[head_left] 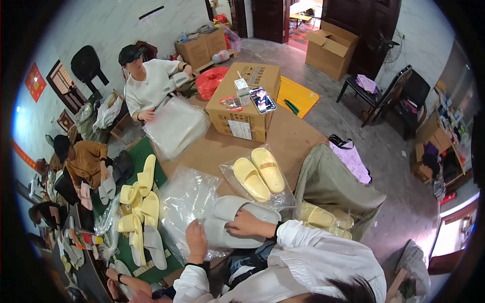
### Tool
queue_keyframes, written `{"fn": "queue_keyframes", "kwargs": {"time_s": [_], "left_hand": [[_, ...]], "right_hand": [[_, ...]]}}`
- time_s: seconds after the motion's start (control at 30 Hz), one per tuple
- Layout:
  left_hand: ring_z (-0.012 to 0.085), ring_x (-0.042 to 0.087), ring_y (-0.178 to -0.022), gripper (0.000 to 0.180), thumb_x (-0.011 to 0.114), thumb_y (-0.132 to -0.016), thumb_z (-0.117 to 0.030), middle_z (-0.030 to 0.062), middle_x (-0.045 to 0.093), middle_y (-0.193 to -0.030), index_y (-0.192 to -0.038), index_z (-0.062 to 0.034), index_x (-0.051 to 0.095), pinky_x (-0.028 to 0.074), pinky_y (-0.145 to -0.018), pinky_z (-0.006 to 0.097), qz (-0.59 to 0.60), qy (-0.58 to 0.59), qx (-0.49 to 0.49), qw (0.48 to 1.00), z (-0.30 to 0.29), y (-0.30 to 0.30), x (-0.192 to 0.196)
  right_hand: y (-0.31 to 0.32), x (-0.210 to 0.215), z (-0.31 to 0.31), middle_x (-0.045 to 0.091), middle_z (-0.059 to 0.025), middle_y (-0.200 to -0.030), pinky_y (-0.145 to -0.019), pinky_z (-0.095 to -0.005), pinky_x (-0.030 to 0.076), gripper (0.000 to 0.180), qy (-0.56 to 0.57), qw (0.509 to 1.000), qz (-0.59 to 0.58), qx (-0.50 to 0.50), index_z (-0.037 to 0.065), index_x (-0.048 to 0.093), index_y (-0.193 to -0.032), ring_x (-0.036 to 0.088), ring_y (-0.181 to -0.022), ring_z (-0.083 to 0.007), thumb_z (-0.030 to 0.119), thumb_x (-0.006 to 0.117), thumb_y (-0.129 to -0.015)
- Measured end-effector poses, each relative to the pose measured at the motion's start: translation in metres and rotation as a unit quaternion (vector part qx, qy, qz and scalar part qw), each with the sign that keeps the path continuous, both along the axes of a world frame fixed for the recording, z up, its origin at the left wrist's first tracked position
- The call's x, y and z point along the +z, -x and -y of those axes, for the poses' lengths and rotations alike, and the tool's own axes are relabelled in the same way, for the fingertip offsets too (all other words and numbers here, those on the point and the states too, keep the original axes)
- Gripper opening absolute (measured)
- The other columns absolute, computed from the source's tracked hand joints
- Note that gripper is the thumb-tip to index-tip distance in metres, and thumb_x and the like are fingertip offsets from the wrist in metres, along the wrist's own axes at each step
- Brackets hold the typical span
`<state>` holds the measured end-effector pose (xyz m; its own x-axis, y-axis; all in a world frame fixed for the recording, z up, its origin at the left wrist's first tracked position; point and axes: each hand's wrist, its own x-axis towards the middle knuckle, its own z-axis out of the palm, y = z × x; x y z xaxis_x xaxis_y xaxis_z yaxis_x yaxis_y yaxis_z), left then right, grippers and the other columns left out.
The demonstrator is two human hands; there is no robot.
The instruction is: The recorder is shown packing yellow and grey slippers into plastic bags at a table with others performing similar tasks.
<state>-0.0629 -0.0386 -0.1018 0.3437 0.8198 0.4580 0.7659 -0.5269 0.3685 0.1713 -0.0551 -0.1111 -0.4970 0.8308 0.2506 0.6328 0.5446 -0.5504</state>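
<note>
Fingers of the right hand [246, 223] curl over grey slippers [233, 222]; the left hand [196, 241] pinches a clear bag [186, 202] just left.

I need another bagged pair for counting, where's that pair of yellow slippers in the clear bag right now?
In the head view, the bagged yellow slippers lie on the brown table, just ahead of the right hand on the grey slippers, below the cardboard box.
</note>
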Motion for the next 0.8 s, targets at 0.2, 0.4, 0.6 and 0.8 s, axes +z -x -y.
{"fn": "queue_keyframes", "kwargs": {"time_s": [0.2, 0.4, 0.6, 0.8], "left_hand": [[0.0357, 0.052, -0.100, 0.013, 0.059, -0.074, -0.002, 0.0173, 0.055, -0.106, -0.087, -0.0011, 0.055, 0.040, -0.086, 0.045, 0.007, -0.033, -0.067, 0.997, -0.004, -0.027, 0.016], [0.0376, 0.049, -0.106, 0.012, 0.059, -0.074, -0.002, 0.0151, 0.056, -0.108, -0.086, -0.0014, 0.055, 0.037, -0.089, 0.050, -0.006, -0.049, -0.125, 0.991, 0.001, -0.027, 0.027], [0.0377, 0.048, -0.107, 0.012, 0.058, -0.075, -0.004, 0.0143, 0.055, -0.109, -0.086, -0.0011, 0.055, 0.037, -0.090, 0.052, -0.022, -0.048, -0.144, 0.988, 0.009, -0.009, 0.031], [0.0369, 0.048, -0.106, 0.012, 0.059, -0.073, -0.003, 0.0144, 0.055, -0.108, -0.084, -0.0012, 0.055, 0.037, -0.089, 0.051, 0.012, -0.037, -0.175, 0.984, 0.019, 0.003, 0.037]], "right_hand": [[0.013, -0.001, 0.017, 0.056, -0.0044, -0.064, -0.070, -0.0371, 0.039, 0.023, -0.100, 0.993, 0.043, -0.043, 0.016, 0.061, -0.093, 0.055, -0.070, -0.0227, 0.029, 0.055, -0.076], [0.022, -0.003, 0.023, 0.056, -0.0038, -0.065, -0.073, -0.0384, 0.037, 0.026, -0.096, 0.987, 0.085, -0.100, 0.017, 0.059, -0.099, 0.054, -0.071, -0.0221, 0.030, 0.056, -0.076], [0.042, -0.008, 0.023, 0.059, -0.0066, -0.074, -0.077, -0.0471, 0.035, 0.028, -0.150, 0.973, 0.045, -0.167, 0.016, 0.058, -0.099, 0.055, -0.075, -0.0259, 0.031, 0.056, -0.076], [0.061, 0.003, 0.025, 0.060, -0.0131, -0.087, -0.078, -0.0483, 0.037, 0.037, -0.022, 0.970, 0.107, -0.217, 0.011, 0.056, -0.108, 0.055, -0.084, -0.0302, 0.029, 0.057, -0.075]]}}
